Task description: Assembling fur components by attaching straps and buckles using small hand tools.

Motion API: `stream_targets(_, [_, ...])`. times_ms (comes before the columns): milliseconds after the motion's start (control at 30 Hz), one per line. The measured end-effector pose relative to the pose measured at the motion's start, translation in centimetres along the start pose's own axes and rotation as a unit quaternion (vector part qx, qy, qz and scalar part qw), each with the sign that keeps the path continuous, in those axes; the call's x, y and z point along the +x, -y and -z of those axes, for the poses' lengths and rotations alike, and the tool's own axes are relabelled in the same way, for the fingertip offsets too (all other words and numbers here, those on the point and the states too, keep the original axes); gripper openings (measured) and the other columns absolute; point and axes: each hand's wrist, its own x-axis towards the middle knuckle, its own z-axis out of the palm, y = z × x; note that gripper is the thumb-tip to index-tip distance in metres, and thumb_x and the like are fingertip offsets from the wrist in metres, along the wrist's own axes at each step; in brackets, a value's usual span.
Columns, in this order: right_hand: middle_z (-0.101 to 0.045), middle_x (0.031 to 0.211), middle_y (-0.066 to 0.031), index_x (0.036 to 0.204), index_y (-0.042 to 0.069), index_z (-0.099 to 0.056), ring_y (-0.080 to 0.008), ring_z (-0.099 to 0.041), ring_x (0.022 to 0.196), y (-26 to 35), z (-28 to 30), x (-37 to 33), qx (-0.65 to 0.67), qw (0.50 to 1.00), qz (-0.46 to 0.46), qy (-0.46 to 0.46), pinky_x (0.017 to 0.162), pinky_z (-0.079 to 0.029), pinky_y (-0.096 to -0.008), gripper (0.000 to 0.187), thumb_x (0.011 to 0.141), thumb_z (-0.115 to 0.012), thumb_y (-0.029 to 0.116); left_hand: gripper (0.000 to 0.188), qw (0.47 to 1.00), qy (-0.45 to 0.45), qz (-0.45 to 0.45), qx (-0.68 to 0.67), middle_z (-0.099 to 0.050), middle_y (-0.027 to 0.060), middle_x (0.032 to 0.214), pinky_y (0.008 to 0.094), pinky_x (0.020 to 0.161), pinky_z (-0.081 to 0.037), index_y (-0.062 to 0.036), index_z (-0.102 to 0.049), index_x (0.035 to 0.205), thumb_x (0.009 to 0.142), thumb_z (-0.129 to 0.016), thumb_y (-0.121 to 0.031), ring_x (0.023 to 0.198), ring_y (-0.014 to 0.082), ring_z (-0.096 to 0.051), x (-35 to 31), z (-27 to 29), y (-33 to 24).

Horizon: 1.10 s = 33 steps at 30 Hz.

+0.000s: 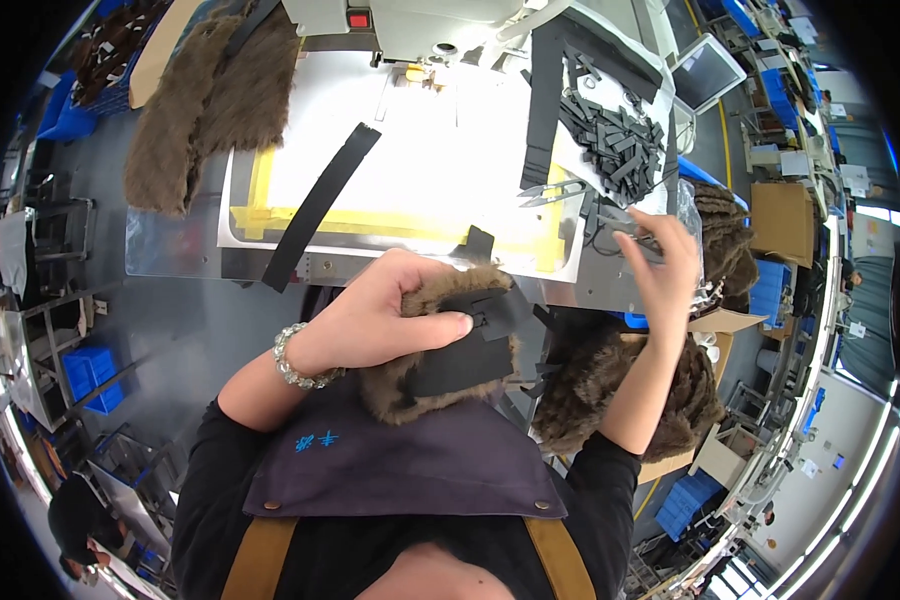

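Observation:
My left hand point(390, 310) grips a brown fur piece point(385, 390) above my lap, its thumb pressed on the black fabric patch point(460, 365) on the piece. Another black fabric strip point(480, 243) sticks out beyond its far edge. Over the table's right edge is my right hand point(665, 255), thumb and forefinger apart. Beside those fingertips lies a dark-handled cutting tool point(615, 222), partly hidden; I see no firm hold on it. Metal snips point(555, 193) rest a little to the left.
A sewing machine point(420, 30) stands at the table's back. Black strip pieces point(615, 145) are heaped on the right; a long black strip point(320, 210) overhangs the front edge. Brown fur point(210, 100) hangs at the left, and more fur point(590, 395) fills a box at my right.

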Motion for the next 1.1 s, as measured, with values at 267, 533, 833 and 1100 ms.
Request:
stream_targets(267, [-0.058, 0.077, -0.0007, 0.093, 0.01, -0.064, -0.0161, -0.055, 0.075, -5.2, -5.0, -1.9, -0.018, 0.998, -0.046, 0.03, 0.076, -0.032, -0.0315, 0.024, 0.072, -0.072, 0.018, 0.027, 0.998, -0.037, -0.049, -0.024, -0.057, -0.0038, 0.076, 0.0197, 0.063, -0.042, 0.0068, -0.06, 0.103, 0.081, -0.061, -0.008, 0.07, 0.0019, -0.047, -0.4, 0.3, 0.3])
stream_targets(533, [-0.054, 0.108, -0.0025, 0.102, 0.017, -0.064, -0.0222, -0.049, 0.102, -1.8, -6.5, 1.5, -0.114, 0.988, 0.097, 0.034, 0.091, -0.029, -0.0396, 0.032, 0.071, -0.071, 0.019, 0.027, 0.997, -0.038, -0.052, -0.053, -0.061, -0.0007, 0.082, 0.0207, 0.067, -0.044, 0.0074, -0.059, 0.104, 0.081, -0.06, -0.008, 0.074, 0.0031, -0.051, -0.6, 0.1, 0.1])
stream_targets(833, [-0.055, 0.086, -0.0039, 0.094, 0.008, -0.053, -0.0187, -0.054, 0.086, -1.2, -8.4, 3.4, -0.231, 0.931, 0.244, 0.139, 0.08, -0.037, -0.0346, 0.021, 0.076, -0.063, 0.012, 0.029, 0.994, -0.056, -0.074, -0.051, -0.062, 0.0019, 0.09, 0.0221, 0.072, -0.045, 0.0072, -0.057, 0.108, 0.082, -0.059, -0.007, 0.08, 0.0043, -0.053, -1.3, 0.7, 0.0])
stream_targets(1100, [-0.056, 0.087, -0.0019, 0.1, 0.008, -0.056, -0.017, -0.054, 0.084, -0.6, -8.2, 1.9, -0.206, 0.963, 0.152, 0.084, 0.082, -0.032, -0.0371, 0.023, 0.08, -0.063, 0.015, 0.036, 0.993, -0.048, -0.078, -0.078, -0.062, 0.0031, 0.098, 0.0221, 0.079, -0.045, 0.0065, -0.054, 0.117, 0.083, -0.058, -0.006, 0.087, 0.005, -0.053, -1.6, 1.5, 0.3])
